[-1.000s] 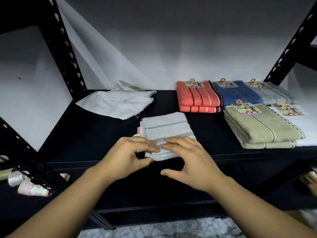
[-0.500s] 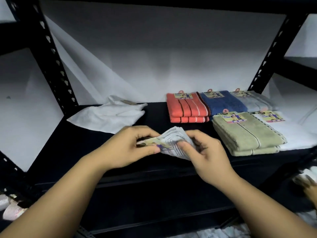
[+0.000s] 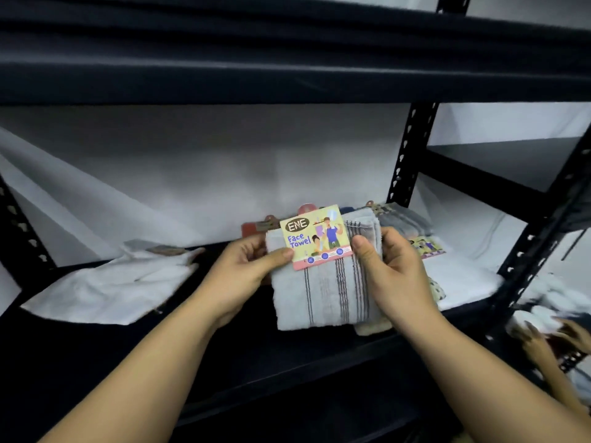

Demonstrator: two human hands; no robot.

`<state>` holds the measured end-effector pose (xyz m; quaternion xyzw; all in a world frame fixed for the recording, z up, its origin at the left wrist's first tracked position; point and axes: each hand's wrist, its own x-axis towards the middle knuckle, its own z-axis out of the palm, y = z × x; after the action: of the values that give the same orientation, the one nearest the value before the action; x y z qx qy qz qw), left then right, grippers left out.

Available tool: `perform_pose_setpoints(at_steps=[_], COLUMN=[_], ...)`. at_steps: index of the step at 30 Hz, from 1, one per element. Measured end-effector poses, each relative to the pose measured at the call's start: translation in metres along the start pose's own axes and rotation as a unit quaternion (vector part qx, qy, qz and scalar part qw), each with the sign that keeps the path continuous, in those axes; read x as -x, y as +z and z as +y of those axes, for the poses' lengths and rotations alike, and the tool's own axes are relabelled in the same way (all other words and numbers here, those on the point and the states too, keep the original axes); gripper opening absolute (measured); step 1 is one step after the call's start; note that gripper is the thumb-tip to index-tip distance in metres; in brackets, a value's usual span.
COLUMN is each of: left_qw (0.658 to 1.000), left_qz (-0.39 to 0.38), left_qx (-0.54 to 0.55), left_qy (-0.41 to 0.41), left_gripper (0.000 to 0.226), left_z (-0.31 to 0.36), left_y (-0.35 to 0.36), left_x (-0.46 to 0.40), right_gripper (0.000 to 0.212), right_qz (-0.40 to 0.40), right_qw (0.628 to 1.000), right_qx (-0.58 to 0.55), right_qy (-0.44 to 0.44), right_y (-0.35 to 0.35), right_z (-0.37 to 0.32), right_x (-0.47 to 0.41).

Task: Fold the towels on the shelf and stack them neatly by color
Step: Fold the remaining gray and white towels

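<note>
Holding folded pale-grey striped face towel [image 3: 323,292] w/ yellow card label [image 3: 315,241] up above black shelf [image 3: 96,353]; left hand [image 3: 246,273] & right hand [image 3: 393,276] fingers clamping towel's sides. Crumpled white towel [image 3: 112,286] lying left of it.

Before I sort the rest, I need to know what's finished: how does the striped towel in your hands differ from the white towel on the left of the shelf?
The striped towel is folded into a compact rectangle; the white towel lies spread and rumpled. The striped towel is held up by the left hand and right hand; the white towel rests on the shelf, untouched. The striped one has dark lines and a Face Towel label facing the camera; the white one looks plain. Both are pale.
</note>
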<state>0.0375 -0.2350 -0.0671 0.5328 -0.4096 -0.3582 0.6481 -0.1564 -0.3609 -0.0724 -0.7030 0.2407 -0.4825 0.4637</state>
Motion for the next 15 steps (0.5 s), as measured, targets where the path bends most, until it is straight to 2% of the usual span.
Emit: perform_pose_setpoints(at_steps=[4, 9, 10, 13, 15], left_qw=[1.0, 0.998, 0.998, 0.991, 0.984], left_qz=[0.015, 0.045, 0.051, 0.103, 0.143], left_qx=[0.0, -0.035, -0.041, -0.077, -0.09], left_qy=[-0.027, -0.015, -0.022, -0.041, -0.048], left_gripper=[0.028, 0.003, 0.005, 0.016, 0.018], left_z=[-0.012, -0.013, -0.017, -0.032, -0.041], left_y=[0.039, 0.096, 0.105, 0.126, 0.128], left_x=[-0.025, -0.076, -0.091, -0.134, -0.155], right_gripper=[0.021, 0.018, 0.023, 0.057, 0.064], right_qz=[0.016, 0.03, 0.021, -0.018, -0.022], right_qw=[0.998, 0.978, 0.971, 0.96, 0.963], right_qx=[0.053, 0.192, 0.221, 0.252, 0.244], right_qy=[0.022, 0.07, 0.091, 0.12, 0.117], right_y=[-0.038, -0.081, -0.088, -0.106, -0.108], right_z=[0.014, 0.028, 0.032, 0.046, 0.053], right_x=[-0.028, -0.083, -0.096, -0.129, -0.142])
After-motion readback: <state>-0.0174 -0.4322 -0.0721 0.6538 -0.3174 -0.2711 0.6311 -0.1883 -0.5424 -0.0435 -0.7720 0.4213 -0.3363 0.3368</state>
